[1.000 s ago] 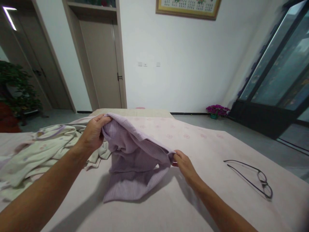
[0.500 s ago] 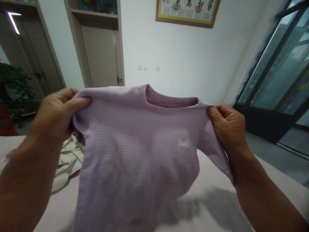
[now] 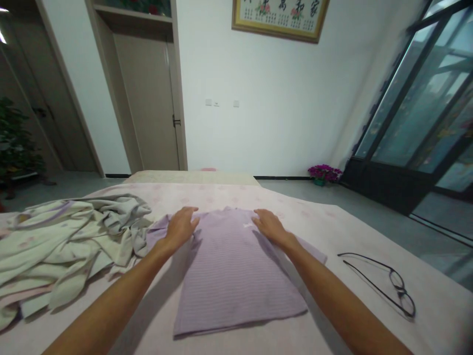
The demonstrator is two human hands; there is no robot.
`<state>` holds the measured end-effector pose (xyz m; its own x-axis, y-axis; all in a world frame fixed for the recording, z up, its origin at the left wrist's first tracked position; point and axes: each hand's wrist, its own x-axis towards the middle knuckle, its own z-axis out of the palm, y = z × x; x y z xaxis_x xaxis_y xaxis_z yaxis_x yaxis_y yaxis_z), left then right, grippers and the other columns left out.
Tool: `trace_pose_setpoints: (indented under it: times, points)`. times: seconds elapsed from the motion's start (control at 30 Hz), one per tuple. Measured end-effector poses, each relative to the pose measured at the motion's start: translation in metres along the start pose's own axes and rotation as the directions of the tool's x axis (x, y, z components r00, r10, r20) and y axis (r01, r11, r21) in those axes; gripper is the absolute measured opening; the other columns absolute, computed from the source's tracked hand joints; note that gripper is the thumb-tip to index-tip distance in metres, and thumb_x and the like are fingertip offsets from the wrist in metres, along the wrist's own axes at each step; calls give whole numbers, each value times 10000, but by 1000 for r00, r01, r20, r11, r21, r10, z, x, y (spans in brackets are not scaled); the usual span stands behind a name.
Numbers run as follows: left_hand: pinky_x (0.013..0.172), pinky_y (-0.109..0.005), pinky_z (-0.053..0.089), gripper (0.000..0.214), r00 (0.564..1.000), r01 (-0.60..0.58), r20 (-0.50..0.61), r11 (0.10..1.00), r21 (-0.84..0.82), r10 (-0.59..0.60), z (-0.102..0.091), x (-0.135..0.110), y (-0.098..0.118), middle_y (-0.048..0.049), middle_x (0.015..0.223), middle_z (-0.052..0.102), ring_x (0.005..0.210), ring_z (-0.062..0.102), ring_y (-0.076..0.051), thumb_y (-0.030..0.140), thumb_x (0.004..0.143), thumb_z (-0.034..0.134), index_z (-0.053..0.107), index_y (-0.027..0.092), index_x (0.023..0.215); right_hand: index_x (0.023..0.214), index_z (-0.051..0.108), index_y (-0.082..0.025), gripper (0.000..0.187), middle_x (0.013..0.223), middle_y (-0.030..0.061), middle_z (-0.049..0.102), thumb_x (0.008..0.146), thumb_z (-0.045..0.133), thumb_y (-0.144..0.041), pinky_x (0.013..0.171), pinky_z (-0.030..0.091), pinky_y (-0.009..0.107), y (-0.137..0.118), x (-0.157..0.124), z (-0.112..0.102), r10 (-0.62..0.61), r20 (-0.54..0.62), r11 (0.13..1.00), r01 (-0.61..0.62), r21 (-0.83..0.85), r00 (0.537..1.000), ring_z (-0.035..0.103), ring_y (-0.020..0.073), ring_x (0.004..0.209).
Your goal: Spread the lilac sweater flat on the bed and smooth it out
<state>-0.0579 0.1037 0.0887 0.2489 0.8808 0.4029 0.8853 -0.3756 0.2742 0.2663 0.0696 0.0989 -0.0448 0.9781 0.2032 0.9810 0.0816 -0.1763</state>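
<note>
A lilac striped T-shirt lies spread on the pale pink cloth-covered surface, its collar pointing away from me and its hem towards me. My left hand is over the left shoulder of the shirt, fingers stretched out and apart from the thumb. Over the right shoulder, by the small white chest lettering, my right hand is likewise open. Both palms face down; whether they press on the cloth I cannot tell. The sleeves stick out to either side, partly behind my hands and forearms.
A heap of crumpled pale green and grey clothes lies at the left, close to the left sleeve. Black-framed glasses rest unfolded at the right. Beyond the surface are a pot of magenta flowers and a closed door.
The T-shirt has come down from being held up by its shoulders and now lies flat on the surface. Both hands have let go of it, and the glasses have come into view.
</note>
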Motion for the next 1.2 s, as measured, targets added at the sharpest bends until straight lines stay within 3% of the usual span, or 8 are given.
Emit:
trace_pose_setpoints:
  times: [0.13,0.3,0.47,0.57,0.67,0.77,0.97,1.2]
  points:
    - [1155,-425,341,491,977,-142,154,989,-32,146,40,-35,27,-153,1439,553,1357,483,-279,376,986,414,535,152,1406,1421,512,-147,514,1522,148,462,977,470,-403,1184,255,466,-14,-41,51,-144,65,989,141,46,987,373,275,1432]
    - [1164,-601,230,586,951,-105,306,982,155,53,62,-64,21,-149,1587,372,1479,292,-360,499,982,417,430,243,1509,1466,477,-168,555,1570,116,403,988,432,-448,1207,225,449,0,-60,68,-187,86,979,179,94,978,303,258,1477]
    - [1173,-598,196,589,962,-60,274,978,201,3,69,-74,1,-146,1619,306,1503,250,-328,506,1004,341,393,252,1532,1267,648,-217,428,1318,63,656,1001,349,-370,1065,414,339,34,-56,43,38,-56,978,-25,206,998,584,203,1226]
    - [1172,-584,206,587,967,-64,256,975,215,7,72,-75,-1,-150,1611,323,1495,270,-324,504,1001,354,404,251,1527,1258,650,-235,417,1298,64,658,983,351,-333,1015,431,335,65,-54,24,247,-144,965,-229,131,958,598,214,1182]
    - [1172,-577,213,589,966,-62,257,974,217,4,74,-74,-1,-141,1612,324,1493,277,-323,511,996,361,407,258,1526,1341,599,-180,469,1312,161,621,930,448,-352,961,440,408,101,-56,15,410,-65,905,-414,-95,910,579,302,1188]
    - [1177,-575,207,590,966,-57,258,976,210,1,76,-74,-3,-134,1613,324,1499,262,-321,515,992,367,413,262,1523,1244,655,-188,445,1259,176,641,882,530,-414,869,457,406,127,-59,15,511,81,851,-490,-191,856,594,328,1149]
    - [1184,-566,198,585,968,-55,250,979,197,4,74,-75,-2,-121,1613,329,1501,258,-316,510,991,373,424,261,1517,1024,730,-222,249,1065,114,721,854,560,-287,733,441,314,138,-41,2,411,163,904,-377,-204,897,669,240,923]
    - [1182,-572,198,587,968,-58,252,978,199,7,76,-74,-4,-127,1615,321,1500,260,-322,512,990,377,425,258,1517,1138,705,-126,378,1228,239,621,933,388,-137,893,430,440,166,-2,-45,348,-74,856,-349,-382,935,593,344,1130]
